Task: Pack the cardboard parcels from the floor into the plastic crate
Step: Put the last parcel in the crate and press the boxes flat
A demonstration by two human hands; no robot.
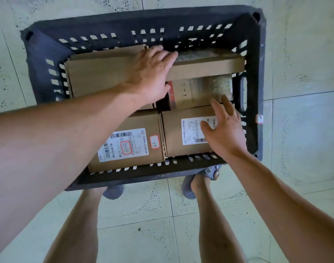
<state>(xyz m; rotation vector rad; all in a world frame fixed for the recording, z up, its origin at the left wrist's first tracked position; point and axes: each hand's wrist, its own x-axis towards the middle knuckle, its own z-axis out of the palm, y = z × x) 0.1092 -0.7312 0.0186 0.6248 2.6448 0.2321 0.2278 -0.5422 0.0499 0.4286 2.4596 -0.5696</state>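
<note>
Under our left grip [151, 73], which lies flat with fingers straight and holds nothing, sits the large plain parcel [98, 76]. Its fingertips reach past that parcel's edge onto the long flat parcel [209, 67] just beyond them. We judge that the palm presses here to seat these two level and snug against the far wall of the plastic crate [162, 174]. Our right grip [224, 130] is spread wide and empty over the labelled parcel [173, 133] beneath it, likely ready to steady it or nudge it toward the crate's side; whether the palm touches the cardboard we cannot tell. On the thumb side of the right grip lies a second labelled parcel [128, 145], and just past its fingertips a film-wrapped parcel [198, 92] sits lower, between the long one and the labelled one. Between the two grips a dark gap [162, 105] opens, its bottom hidden. Our left forearm covers part of the second labelled parcel, and the label print is too small to read. Any parcels left on the floor [304, 149] fall outside the view, so we cannot say how much packing remains.
</note>
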